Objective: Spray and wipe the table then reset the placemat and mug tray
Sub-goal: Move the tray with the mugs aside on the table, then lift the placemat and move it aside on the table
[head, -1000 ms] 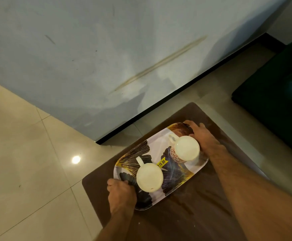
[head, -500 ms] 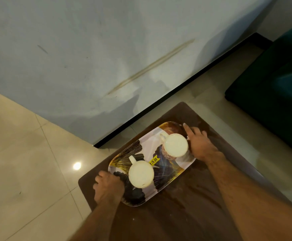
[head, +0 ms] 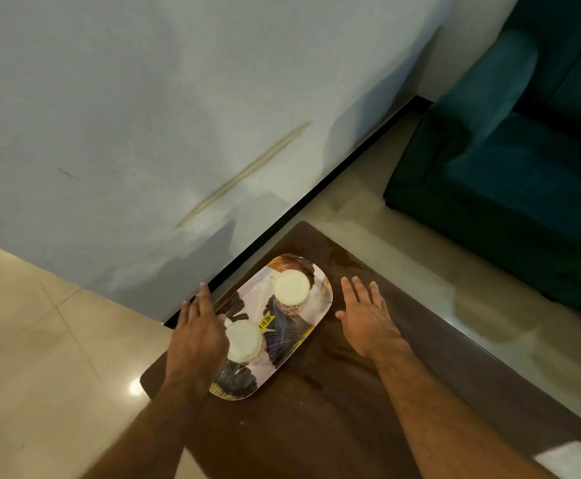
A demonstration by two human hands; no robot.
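Note:
A patterned oval tray [head: 313, 316] with a yellow price sticker lies on the far end of the dark brown table [head: 334, 426]. Two white mugs stand on it: one mug [head: 292, 289] at the far end, the other mug [head: 245, 341] nearer me. My left hand [head: 197, 335] hovers flat, fingers spread, over the tray's left edge and hides part of it. My right hand [head: 368, 318] is open, palm down, just right of the tray, apart from it. Neither hand holds anything.
A pale wall [head: 178, 133] with a black skirting runs just behind the table. A teal sofa [head: 524, 174] stands to the right. Glossy beige floor tiles [head: 40, 357] lie left of the table. Something white [head: 572, 461] shows at the table's near right corner.
Both hands have let go of the tray's ends and lifted away with fingers spread. The tray stays on the table with both mugs on it.

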